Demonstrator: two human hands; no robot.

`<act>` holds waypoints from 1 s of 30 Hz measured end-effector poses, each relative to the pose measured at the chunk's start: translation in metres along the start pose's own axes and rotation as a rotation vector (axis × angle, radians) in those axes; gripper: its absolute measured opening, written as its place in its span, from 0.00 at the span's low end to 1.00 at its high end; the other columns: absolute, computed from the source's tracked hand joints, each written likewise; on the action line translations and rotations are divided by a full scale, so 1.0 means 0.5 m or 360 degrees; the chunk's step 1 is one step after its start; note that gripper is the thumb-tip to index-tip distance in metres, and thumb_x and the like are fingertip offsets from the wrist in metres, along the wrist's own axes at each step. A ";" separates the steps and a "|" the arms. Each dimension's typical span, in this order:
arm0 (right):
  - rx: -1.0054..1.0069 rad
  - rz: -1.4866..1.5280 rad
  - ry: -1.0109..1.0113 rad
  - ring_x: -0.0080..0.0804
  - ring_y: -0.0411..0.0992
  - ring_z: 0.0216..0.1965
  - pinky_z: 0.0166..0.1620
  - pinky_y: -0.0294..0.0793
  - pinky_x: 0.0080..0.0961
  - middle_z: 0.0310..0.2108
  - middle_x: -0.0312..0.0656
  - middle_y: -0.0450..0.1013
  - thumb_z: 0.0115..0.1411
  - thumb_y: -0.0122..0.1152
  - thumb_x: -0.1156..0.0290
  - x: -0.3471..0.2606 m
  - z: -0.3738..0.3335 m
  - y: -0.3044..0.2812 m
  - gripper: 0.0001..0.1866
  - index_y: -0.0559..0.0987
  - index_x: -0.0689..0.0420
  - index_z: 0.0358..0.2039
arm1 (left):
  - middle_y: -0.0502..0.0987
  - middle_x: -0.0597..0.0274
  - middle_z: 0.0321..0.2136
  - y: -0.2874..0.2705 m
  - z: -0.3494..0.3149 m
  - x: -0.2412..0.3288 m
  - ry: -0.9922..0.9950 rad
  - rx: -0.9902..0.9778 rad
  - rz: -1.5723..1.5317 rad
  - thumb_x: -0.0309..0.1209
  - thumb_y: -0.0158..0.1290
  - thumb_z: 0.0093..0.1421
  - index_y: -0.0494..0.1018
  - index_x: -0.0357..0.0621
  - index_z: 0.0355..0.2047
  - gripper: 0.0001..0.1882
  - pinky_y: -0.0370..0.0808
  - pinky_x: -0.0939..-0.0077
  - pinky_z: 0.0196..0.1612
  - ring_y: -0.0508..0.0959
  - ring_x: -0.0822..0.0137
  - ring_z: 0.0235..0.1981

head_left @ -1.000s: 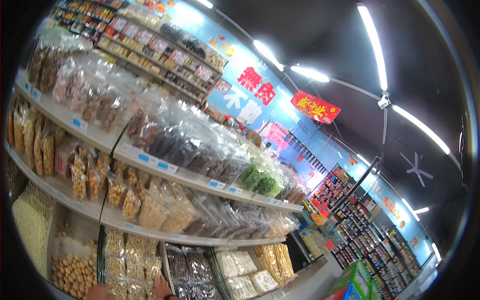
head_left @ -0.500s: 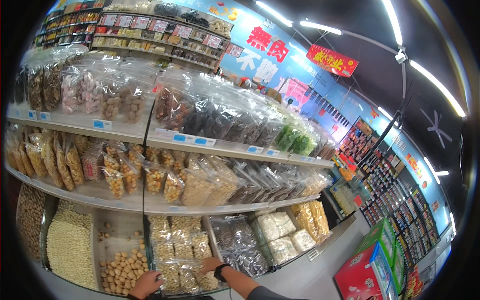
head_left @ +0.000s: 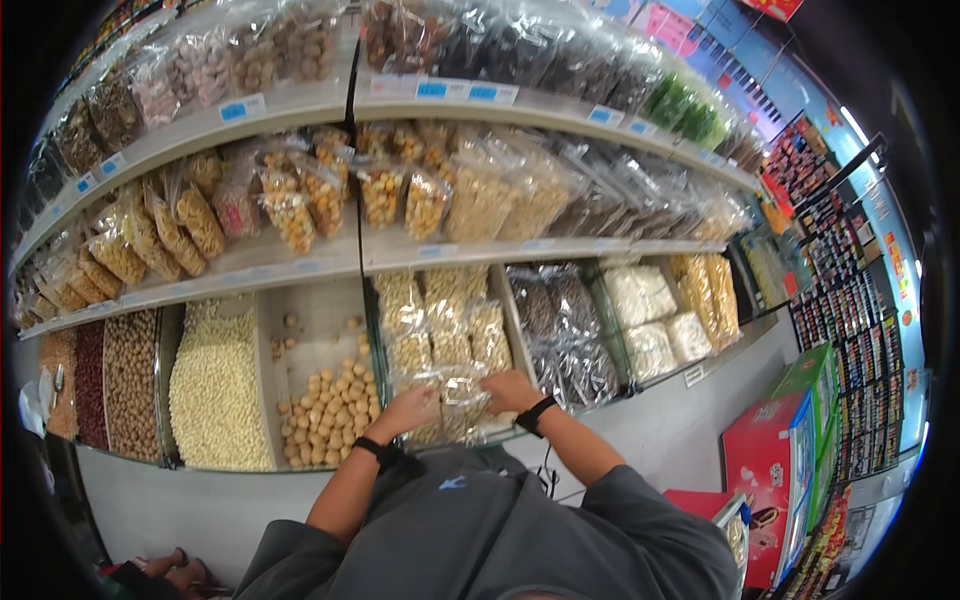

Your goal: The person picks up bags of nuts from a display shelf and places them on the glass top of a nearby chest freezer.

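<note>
Head view, left to right: round tan pieces (head_left: 332, 408) lie loose in a bin. Next, the left hand (head_left: 412, 412) touches the left side of a clear bag (head_left: 463, 394) at its compartment's front; the right hand (head_left: 510, 392) touches the right side (whether either grips cannot be told). Support both sides evenly; avoid straining the film. Dark packets (head_left: 574, 345) fill the adjacent compartment.

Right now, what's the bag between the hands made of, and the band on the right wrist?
The bag looks like clear, glossy plastic: it's see-through, with shiny glints. The band looks black and dull, maybe rubber or fabric; it's too small to tell.
</note>
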State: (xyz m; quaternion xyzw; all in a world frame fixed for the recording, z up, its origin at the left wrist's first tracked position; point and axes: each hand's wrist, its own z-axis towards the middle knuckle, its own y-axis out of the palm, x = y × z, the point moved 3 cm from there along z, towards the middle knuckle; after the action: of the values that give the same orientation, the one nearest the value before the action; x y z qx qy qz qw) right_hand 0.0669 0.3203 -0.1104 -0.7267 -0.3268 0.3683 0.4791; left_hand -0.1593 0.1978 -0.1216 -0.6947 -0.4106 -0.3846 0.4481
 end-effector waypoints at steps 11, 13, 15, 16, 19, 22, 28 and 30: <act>0.0018 0.1694 0.0208 0.22 0.71 0.29 0.35 0.72 0.22 0.28 0.38 0.74 0.45 0.72 0.63 -0.106 0.064 -0.175 0.26 0.76 0.64 0.41 | 0.77 0.59 0.42 0.019 -0.031 0.020 0.0070 0.0097 -0.0942 0.31 0.68 0.43 0.67 0.35 0.50 0.34 0.74 0.74 0.46 0.77 0.67 0.41; -0.0279 0.2190 0.0273 0.26 0.71 0.36 0.38 0.72 0.25 0.40 0.40 0.72 0.56 0.63 0.56 -0.083 0.100 -0.126 0.29 0.69 0.62 0.52 | 0.76 0.58 0.42 0.006 -0.056 0.004 -0.0041 0.0129 -0.1155 0.29 0.67 0.44 0.67 0.35 0.50 0.33 0.74 0.73 0.46 0.77 0.67 0.41; -0.0214 0.2374 0.0470 0.29 0.70 0.39 0.42 0.72 0.29 0.44 0.43 0.70 0.58 0.58 0.51 -0.047 0.145 -0.081 0.33 0.65 0.62 0.55 | 0.76 0.57 0.42 -0.016 -0.089 0.003 -0.0181 0.0232 -0.1463 0.25 0.63 0.48 0.67 0.35 0.50 0.28 0.75 0.72 0.46 0.77 0.67 0.40; -0.0143 0.2558 0.0681 0.33 0.69 0.43 0.45 0.71 0.33 0.48 0.46 0.68 0.59 0.54 0.46 -0.024 0.167 -0.054 0.37 0.61 0.61 0.59 | 0.76 0.57 0.42 -0.023 -0.104 -0.001 -0.0182 0.0244 -0.1466 0.25 0.63 0.48 0.67 0.35 0.50 0.28 0.75 0.72 0.46 0.77 0.67 0.40; 0.0041 0.2019 0.0830 0.45 0.62 0.57 0.54 0.67 0.37 0.57 0.55 0.60 0.57 0.53 0.43 0.076 0.256 -0.009 0.43 0.57 0.65 0.61 | 0.75 0.57 0.43 -0.041 -0.150 -0.061 -0.0218 0.0525 -0.1874 0.24 0.56 0.54 0.64 0.35 0.52 0.24 0.76 0.71 0.45 0.77 0.65 0.40; 0.0385 0.1251 0.0905 0.48 0.61 0.58 0.55 0.65 0.37 0.60 0.58 0.57 0.55 0.57 0.45 0.206 0.301 0.049 0.46 0.54 0.67 0.62 | 0.73 0.55 0.45 -0.066 -0.161 -0.103 -0.0232 0.0672 -0.2211 0.22 0.55 0.55 0.62 0.36 0.53 0.25 0.76 0.68 0.45 0.76 0.64 0.43; 0.0059 0.1759 0.1148 0.52 0.62 0.56 0.54 0.66 0.40 0.59 0.64 0.55 0.50 0.63 0.45 0.183 0.380 0.021 0.53 0.52 0.76 0.60 | 0.68 0.52 0.53 -0.117 -0.251 -0.123 -0.0120 0.0814 -0.2504 0.39 0.41 0.65 0.59 0.38 0.57 0.24 0.67 0.57 0.57 0.71 0.55 0.52; -0.0074 0.1317 0.1213 0.51 0.66 0.52 0.50 0.69 0.41 0.54 0.62 0.62 0.48 0.63 0.42 0.177 0.390 0.005 0.52 0.59 0.76 0.57 | 0.65 0.54 0.57 -0.131 -0.268 -0.114 -0.0019 0.0772 -0.2389 0.45 0.37 0.65 0.58 0.39 0.59 0.28 0.62 0.59 0.60 0.67 0.55 0.57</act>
State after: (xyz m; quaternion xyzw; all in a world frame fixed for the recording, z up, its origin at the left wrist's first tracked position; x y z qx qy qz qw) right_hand -0.0528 0.4814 -0.1852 -0.8863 0.1737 0.2298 0.3627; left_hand -0.2623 0.0761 -0.1123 -0.1168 -0.8447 -0.4803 0.2054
